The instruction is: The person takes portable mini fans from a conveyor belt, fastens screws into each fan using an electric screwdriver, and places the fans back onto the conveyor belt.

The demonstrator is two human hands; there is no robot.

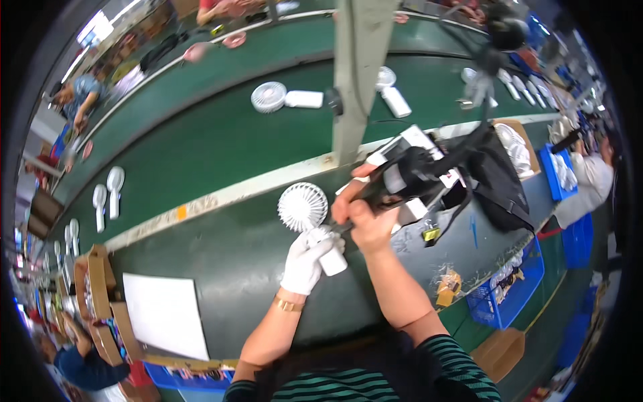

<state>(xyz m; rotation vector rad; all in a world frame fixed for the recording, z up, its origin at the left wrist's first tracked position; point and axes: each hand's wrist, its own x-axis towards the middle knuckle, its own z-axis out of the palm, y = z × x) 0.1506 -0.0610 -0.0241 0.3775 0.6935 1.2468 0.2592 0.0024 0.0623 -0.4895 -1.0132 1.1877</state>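
A white handheld fan (pixel 303 206) with a round slatted head is held over the dark green bench. My left hand (pixel 303 262), in a white glove with a gold band at the wrist, is closed round its neck and handle. My right hand (pixel 372 224) is closed round a black electric screwdriver (pixel 407 171), partly blurred. White covers show on some of its fingertips. The tool's thin dark end points left to the fan's neck; whether it touches cannot be seen.
A pale post (pixel 358 87) rises beyond my hands. Behind the bench edge, a green conveyor (pixel 201 157) carries several white fans. A white sheet (pixel 164 315) lies left, near cardboard boxes (pixel 97 281). Right are a black bag (pixel 495 174), yellow tape (pixel 449 288) and a blue bin (pixel 516 295).
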